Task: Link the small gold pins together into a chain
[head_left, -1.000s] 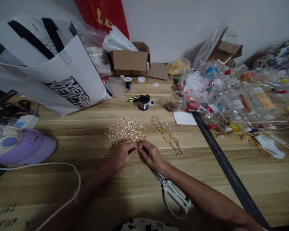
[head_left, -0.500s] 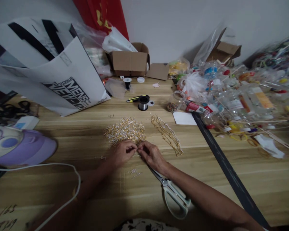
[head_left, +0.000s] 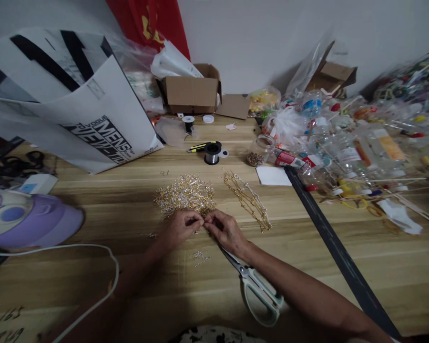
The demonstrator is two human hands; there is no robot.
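Observation:
Fingertips of my left hand (head_left: 182, 226) and my right hand (head_left: 228, 233) meet in closed pinches at the near edge of a heap of gold and silver beaded pieces (head_left: 186, 194). What they pinch is too small to make out. Gold and silver chains (head_left: 248, 200) lie to the right of the heap. A few small silver pieces (head_left: 200, 258) rest nearer to me. Scissors with pale handles (head_left: 260, 295) lie partly under my right wrist, blades toward my hands.
A wire spool (head_left: 213, 153) and a yellow-black cutter (head_left: 196, 147) lie beyond the heap. A jar of beads (head_left: 260, 151), a black strip (head_left: 336, 243) and piled plastic bottles (head_left: 350, 147) are right. Left are a white bag (head_left: 103, 119), a purple device (head_left: 50, 219) and a white cable (head_left: 116, 271).

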